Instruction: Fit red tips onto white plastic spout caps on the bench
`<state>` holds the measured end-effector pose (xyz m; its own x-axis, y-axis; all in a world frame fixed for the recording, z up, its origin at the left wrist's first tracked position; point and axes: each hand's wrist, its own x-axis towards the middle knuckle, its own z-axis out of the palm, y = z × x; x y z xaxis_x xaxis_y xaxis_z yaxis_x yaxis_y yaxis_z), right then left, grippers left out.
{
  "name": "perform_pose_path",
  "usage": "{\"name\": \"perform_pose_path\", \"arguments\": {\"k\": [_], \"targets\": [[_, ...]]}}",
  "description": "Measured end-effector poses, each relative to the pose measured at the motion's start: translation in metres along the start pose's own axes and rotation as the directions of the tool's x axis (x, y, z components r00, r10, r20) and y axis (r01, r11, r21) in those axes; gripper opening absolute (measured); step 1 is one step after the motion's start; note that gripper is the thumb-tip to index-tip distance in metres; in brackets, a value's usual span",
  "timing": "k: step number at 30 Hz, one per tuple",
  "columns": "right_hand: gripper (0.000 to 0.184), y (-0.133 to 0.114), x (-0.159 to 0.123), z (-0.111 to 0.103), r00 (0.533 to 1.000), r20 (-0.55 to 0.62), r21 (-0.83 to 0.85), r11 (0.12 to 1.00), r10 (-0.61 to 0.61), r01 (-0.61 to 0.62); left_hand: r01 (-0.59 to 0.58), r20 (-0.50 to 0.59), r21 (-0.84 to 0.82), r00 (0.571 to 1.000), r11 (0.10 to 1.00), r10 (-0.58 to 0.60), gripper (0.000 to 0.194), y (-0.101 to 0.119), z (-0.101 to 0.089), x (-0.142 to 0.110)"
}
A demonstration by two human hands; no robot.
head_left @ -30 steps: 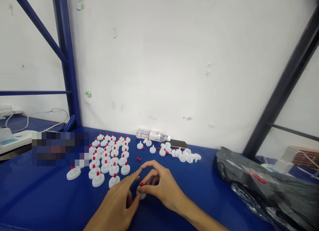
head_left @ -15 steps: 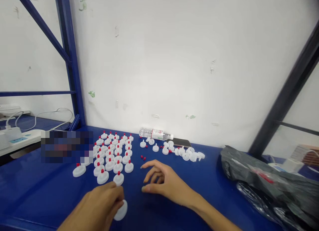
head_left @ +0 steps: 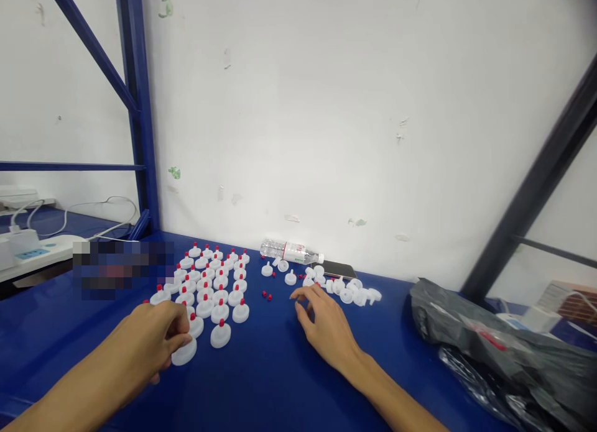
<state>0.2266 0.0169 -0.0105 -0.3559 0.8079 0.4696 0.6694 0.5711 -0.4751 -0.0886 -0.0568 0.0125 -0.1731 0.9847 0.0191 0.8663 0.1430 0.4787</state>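
Rows of round white nozzle caps with red tips (head_left: 221, 334) stand upright on the left part of the blue table. My left hand (head_left: 156, 335) is closed, pinching a white nozzle cap (head_left: 185, 353) by its top at the near end of these rows; the fingers hide its tip. Fingers curved and apart, my right hand (head_left: 321, 320) holds nothing. It hovers beside a pile of loose white nozzle caps without tips (head_left: 347, 294). A few small red tips (head_left: 267, 296) lie to the left of that hand.
A clear plastic bottle (head_left: 293, 252) lies on its side near the wall, beside a dark phone (head_left: 336, 269). At the right is a grey plastic bag (head_left: 494, 339). A white power strip (head_left: 46, 248) with cables sits at the far left. Blue metal posts (head_left: 135, 109) rise behind.
My left hand has moved left and away from me, carrying the nozzle cap to the near end of the rows. My right hand has shifted right, toward the loose caps.
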Motion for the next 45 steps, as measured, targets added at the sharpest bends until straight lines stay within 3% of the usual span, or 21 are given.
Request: {"name": "perform_pose_path", "arguments": {"k": [5,10,14,18,22,25,29,33,36,39,45], "targets": [[0.031,0.015,0.024,0.008,0.984,-0.116,-0.372,0.925,-0.133,0.081,0.024,-0.003,-0.052,1.0,0.998,-0.024,0.015,0.001,0.004,0.001],[0.033,0.023,0.062,0.024,0.975,-0.054,-0.476,0.864,-0.216,0.164,-0.003,0.016,-0.009,1.0,1.0,0.004,0.013,0.002,0.005,0.003],[0.026,0.025,0.066,0.027,0.967,0.033,-0.458,0.856,-0.252,0.239,-0.028,0.021,0.094,0.999,0.995,0.026,0.014,0.002,0.003,0.005],[0.024,0.009,0.037,0.021,0.953,0.086,-0.399,0.866,-0.291,0.301,-0.047,-0.008,0.157,0.999,0.987,0.049,0.022,0.011,-0.01,-0.001],[0.018,-0.014,0.016,0.018,0.938,0.068,-0.157,0.925,-0.341,0.347,-0.058,-0.062,0.182,0.996,0.982,0.07,0.023,0.031,-0.032,-0.023],[0.027,-0.017,0.024,0.022,0.967,0.011,0.006,0.967,-0.255,0.255,-0.113,-0.005,0.168,0.993,0.979,0.116,0.028,0.048,-0.036,-0.042],[0.023,-0.002,0.046,0.032,0.987,0.027,0.05,0.986,-0.159,0.158,-0.248,0.06,0.1,0.968,0.963,0.243,0.034,0.07,-0.005,-0.056],[0.014,0.008,0.053,0.04,0.986,0.076,0.024,0.989,-0.149,0.148,-0.411,-0.065,0.08,0.907,0.908,0.416,0.034,0.079,0.052,-0.05],[0.01,0.006,0.05,0.041,0.984,0.092,0.024,0.989,-0.15,0.148,-0.456,-0.111,0.167,0.872,0.874,0.476,0.048,0.079,0.084,-0.04],[0.006,0.003,0.047,0.038,0.985,0.1,0.05,0.99,-0.139,0.135,-0.474,-0.107,0.233,0.855,0.849,0.507,0.053,0.08,0.094,-0.034],[0.004,0.006,0.039,0.025,0.99,0.096,0.214,0.973,-0.107,0.085,-0.507,-0.017,0.279,0.847,0.816,0.532,0.051,0.085,0.086,-0.03]]}}
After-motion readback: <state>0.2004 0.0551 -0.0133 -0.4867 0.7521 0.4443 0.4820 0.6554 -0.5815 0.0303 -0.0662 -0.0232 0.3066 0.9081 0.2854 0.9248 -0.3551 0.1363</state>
